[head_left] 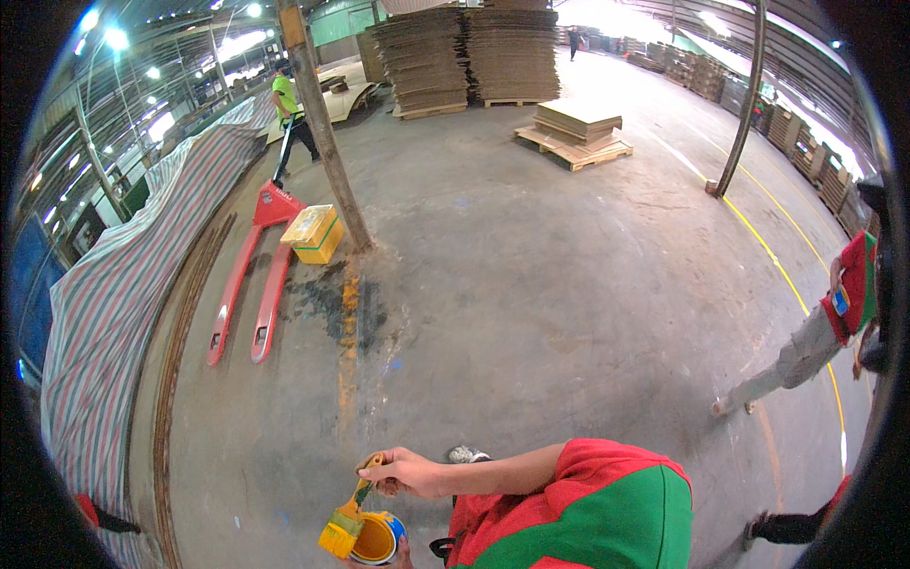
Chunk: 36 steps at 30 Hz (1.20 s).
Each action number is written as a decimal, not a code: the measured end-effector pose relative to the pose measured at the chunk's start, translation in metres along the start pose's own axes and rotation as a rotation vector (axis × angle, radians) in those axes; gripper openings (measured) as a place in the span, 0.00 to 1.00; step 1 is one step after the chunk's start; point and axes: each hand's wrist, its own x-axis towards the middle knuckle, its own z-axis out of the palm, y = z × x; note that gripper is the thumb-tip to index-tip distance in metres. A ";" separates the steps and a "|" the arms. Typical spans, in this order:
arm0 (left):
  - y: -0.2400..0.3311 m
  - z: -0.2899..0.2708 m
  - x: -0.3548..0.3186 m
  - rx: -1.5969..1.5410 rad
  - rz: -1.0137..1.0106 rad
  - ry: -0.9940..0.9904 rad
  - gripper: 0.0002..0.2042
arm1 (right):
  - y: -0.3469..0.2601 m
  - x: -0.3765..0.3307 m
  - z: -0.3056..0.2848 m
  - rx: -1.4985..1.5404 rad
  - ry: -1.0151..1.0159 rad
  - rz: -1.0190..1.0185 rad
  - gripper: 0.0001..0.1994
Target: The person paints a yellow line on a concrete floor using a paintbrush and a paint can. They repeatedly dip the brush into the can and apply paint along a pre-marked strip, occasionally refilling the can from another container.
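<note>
Right grip [409, 471] pinches a paintbrush [347, 524] over a can [377, 539]; left hand [403, 553] mostly cut off.

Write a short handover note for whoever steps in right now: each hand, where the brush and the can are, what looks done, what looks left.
Right hand: shut on the handle of the paintbrush, bristles yellow, head down at the rim of the can.
Left hand: only its fingers show at the lower edge, holding the small paint can from below; can open, yellow inside.
Done: brush is loaded with yellow paint.
Left: cannot tell from this view. A yellow streak runs along the concrete floor ahead, near the leaning post, yellow box and red pallet jack.
</note>
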 end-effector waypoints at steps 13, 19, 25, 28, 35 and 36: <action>0.112 0.015 0.015 -0.148 -0.061 -0.077 0.53 | 0.005 -0.008 0.002 -0.041 -0.016 0.049 0.14; 0.078 0.006 -0.004 -0.161 -0.160 0.015 0.53 | 0.007 -0.011 0.005 -0.052 -0.008 0.053 0.14; 0.015 -0.006 -0.017 0.012 0.086 0.061 0.57 | 0.009 -0.016 0.008 -0.056 0.001 0.072 0.15; 0.016 -0.006 -0.017 -0.066 0.155 0.092 0.57 | 0.011 -0.018 0.009 -0.033 0.003 0.065 0.15; 0.054 -0.012 -0.013 -0.203 -0.035 -0.054 0.61 | 0.011 -0.028 0.016 -0.026 0.024 0.038 0.15; 0.056 -0.013 -0.013 -0.209 -0.047 -0.060 0.61 | 0.011 -0.029 0.018 -0.027 0.061 0.018 0.13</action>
